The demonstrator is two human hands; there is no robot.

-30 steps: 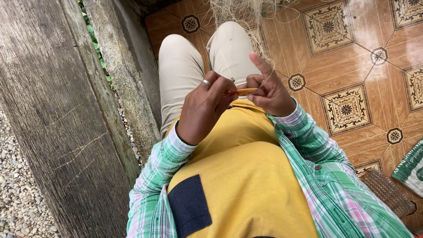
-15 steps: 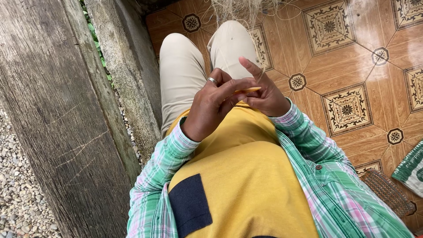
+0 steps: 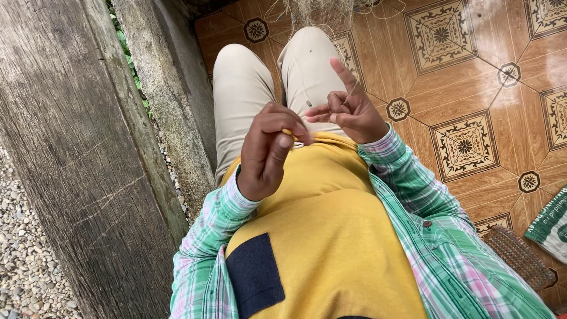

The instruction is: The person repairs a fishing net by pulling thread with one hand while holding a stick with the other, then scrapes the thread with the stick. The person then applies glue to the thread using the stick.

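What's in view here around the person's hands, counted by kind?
Hands: 2, the left hand and the right hand
Small orange tool in the left hand: 1
Thin thread at the right hand: 1
Total: 4

Orange piece (image 3: pixel 287 132) mostly hidden in left hand (image 3: pixel 267 150).

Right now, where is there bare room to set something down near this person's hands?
Bare tiled floor lies right of the trousers, between the netting at the top and the woven seat edge and green sack at lower right. It is crowded at the lap, where the left hand and right hand work.
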